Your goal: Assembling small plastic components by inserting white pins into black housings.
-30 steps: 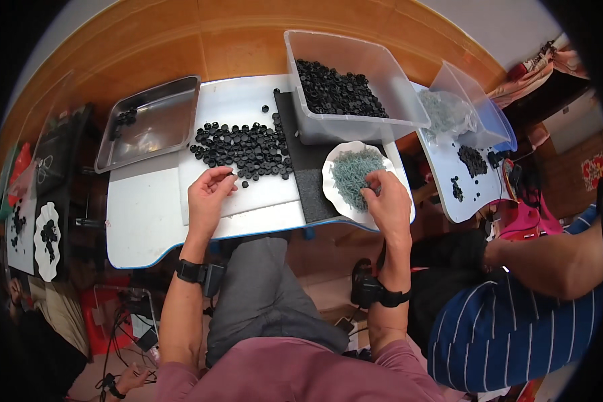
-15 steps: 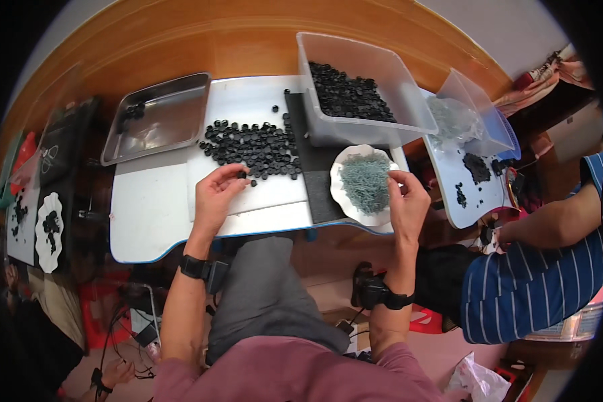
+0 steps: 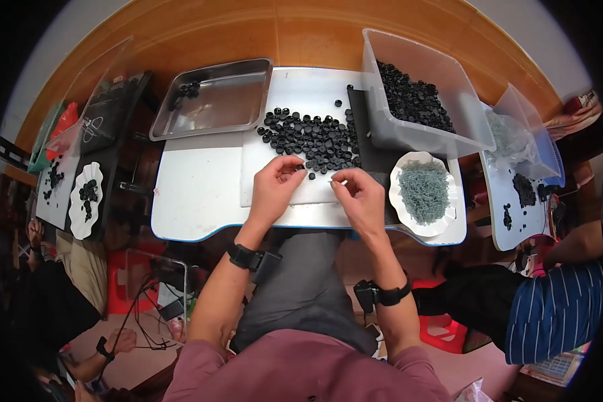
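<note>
Over the white table, my left hand [image 3: 277,189] is closed in a pinch on a small round black cap [image 3: 301,167], mostly hidden by the fingers. To its right, my right hand [image 3: 363,203] is also pinched, thumb against forefinger; what it holds is too small to make out. The two sets of fingertips face each other, a short gap apart. Just beyond them spreads a loose heap of black caps [image 3: 315,139], with a single one lying between the hands. On the right, a white scalloped plate [image 3: 414,226] carries a pile of thin grey-green pins [image 3: 423,192].
A clear plastic bin [image 3: 415,134] full of black caps stands at the back right, on a dark mat [image 3: 360,114]. At the back left sits a metal tray [image 3: 214,100] with several caps. Co-workers sit at both sides, one in a striped blue shirt [image 3: 549,315].
My right hand has left the plate of pins and come leftward beside my left hand. The view has swung left, so the table appears further right.
</note>
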Tool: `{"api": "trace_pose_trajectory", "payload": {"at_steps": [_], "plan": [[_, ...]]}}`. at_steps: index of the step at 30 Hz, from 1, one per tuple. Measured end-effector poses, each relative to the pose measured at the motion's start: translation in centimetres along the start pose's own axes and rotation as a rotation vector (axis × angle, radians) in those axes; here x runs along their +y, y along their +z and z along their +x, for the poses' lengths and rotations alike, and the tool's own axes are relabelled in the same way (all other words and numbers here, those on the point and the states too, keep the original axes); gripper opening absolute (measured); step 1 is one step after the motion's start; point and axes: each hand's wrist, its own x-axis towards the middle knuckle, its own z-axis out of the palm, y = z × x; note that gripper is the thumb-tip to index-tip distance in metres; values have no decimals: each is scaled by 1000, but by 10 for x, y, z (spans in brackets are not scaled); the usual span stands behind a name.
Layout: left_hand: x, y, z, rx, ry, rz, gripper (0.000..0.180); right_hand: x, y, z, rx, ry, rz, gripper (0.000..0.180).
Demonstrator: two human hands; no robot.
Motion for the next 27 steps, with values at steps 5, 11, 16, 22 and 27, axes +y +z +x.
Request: {"api": "trace_pose_trajectory", "payload": {"at_steps": [5,11,16,22,27], "plan": [[8,1,-7,-34,347,656,18,13,17,8,78,59,73,11],[17,3,-9,16,498,823,19,16,19,5,126,-33,9,9],[17,7,-1,-73,497,954,23,15,21,4,194,-49,94,9],[24,9,-3,19,695,841,22,22,18,2,175,-28,146,12],[17,14,-16,18,294,431,18,19,22,-3,104,72,388,10]]}}
